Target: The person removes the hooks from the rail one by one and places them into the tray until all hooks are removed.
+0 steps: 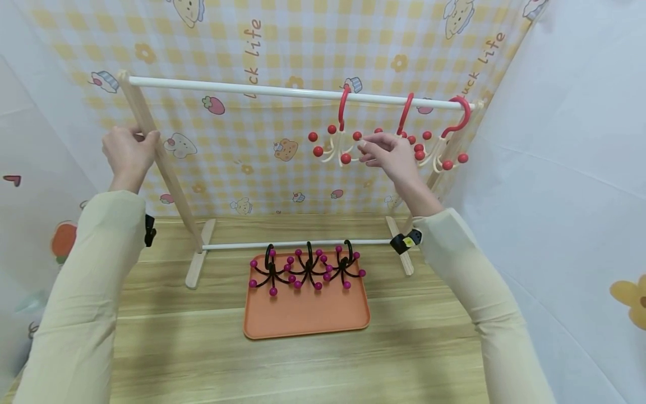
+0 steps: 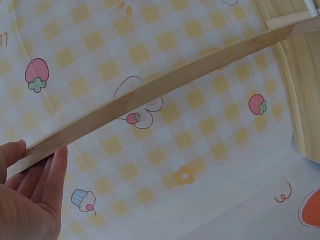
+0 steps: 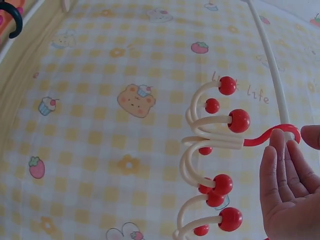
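At ten o'clock, the left hand [image 1: 130,151] gripped a pale wooden post [image 1: 172,185]. At six, three black hangers with magenta balls [image 1: 309,268] lay on a rectangular orange tray [image 1: 308,314]. Toward two, three cream, red-hooked hangers with red balls [image 1: 342,112] hung from a round white rod [image 1: 227,88]; the right hand [image 1: 387,154], fingers extended, held nothing beside them.

My right hand [image 1: 393,156] hides part of the middle red hanger [image 1: 405,115] in the head view, whose bottom edge crops both my sleeves [image 1: 75,314]. In the left wrist view, the left edge cuts off my left hand [image 2: 37,205] and the wooden post's [image 2: 150,88] end. In the right wrist view, my thumb [image 3: 311,136] and a black hanger [image 3: 18,24] run off the edges.
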`<state>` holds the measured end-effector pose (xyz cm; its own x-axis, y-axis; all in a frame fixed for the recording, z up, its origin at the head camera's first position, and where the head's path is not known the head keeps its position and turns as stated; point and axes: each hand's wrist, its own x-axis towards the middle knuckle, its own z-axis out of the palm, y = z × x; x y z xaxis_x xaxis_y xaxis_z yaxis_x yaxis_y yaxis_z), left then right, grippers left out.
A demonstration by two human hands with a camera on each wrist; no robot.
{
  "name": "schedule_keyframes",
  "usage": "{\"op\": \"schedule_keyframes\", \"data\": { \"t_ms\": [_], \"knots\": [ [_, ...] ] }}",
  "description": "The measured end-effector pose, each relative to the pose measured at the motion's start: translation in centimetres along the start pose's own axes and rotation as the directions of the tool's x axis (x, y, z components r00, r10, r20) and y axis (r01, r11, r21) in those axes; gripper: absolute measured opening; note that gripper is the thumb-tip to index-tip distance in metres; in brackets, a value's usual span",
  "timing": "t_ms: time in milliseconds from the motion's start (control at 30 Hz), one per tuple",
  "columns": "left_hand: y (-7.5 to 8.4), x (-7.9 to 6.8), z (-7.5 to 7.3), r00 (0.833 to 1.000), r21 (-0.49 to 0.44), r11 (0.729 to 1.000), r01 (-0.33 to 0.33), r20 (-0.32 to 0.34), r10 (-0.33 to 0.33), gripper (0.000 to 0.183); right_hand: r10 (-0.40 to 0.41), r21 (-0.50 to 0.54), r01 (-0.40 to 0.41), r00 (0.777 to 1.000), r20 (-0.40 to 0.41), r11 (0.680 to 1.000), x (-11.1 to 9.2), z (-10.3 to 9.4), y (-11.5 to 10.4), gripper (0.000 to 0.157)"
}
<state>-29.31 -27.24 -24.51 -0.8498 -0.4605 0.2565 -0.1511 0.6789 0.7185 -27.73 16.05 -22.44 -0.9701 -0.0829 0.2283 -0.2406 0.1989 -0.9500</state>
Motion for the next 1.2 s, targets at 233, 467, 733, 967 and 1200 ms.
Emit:
{"op": "schedule_keyframes", "data": {
  "t_ms": [233,467,733,967,1200],
  "knots": [
    [0.1,-0.1,0.0,1.0,0.004,1.0,0.006,0.005,-0.006,0.042,0.003,-0.028,-0.003,1.0,-0.007,1.0,1.1,1.1,-0.9,0.027],
    [0.1,0.0,0.0,1.0,0.011,1.0,-0.005,-0.011,0.005,0.042,0.036,-0.07,-0.038,0.999,-0.027,0.997,2.4,1.9,-1.7,0.026],
    [-0.1,0.1,0.2,1.0,0.006,1.0,-0.012,-0.012,0.012,0.042,0.025,-0.045,-0.027,0.999,-0.03,0.999,3.2,2.9,-2.5,0.026],
    [-0.1,0.1,0.2,1.0,0.001,1.0,-0.006,-0.008,0.006,0.044,-0.001,-0.02,-0.001,0.997,-0.081,1.0,3.7,3.5,-2.9,0.026],
    [-0.1,0.1,0.2,1.0,0.003,1.0,-0.014,-0.016,0.014,0.043,0.027,0.05,-0.024,0.999,-0.043,0.998,4.4,4.1,-2.9,0.031]
  ]
}}
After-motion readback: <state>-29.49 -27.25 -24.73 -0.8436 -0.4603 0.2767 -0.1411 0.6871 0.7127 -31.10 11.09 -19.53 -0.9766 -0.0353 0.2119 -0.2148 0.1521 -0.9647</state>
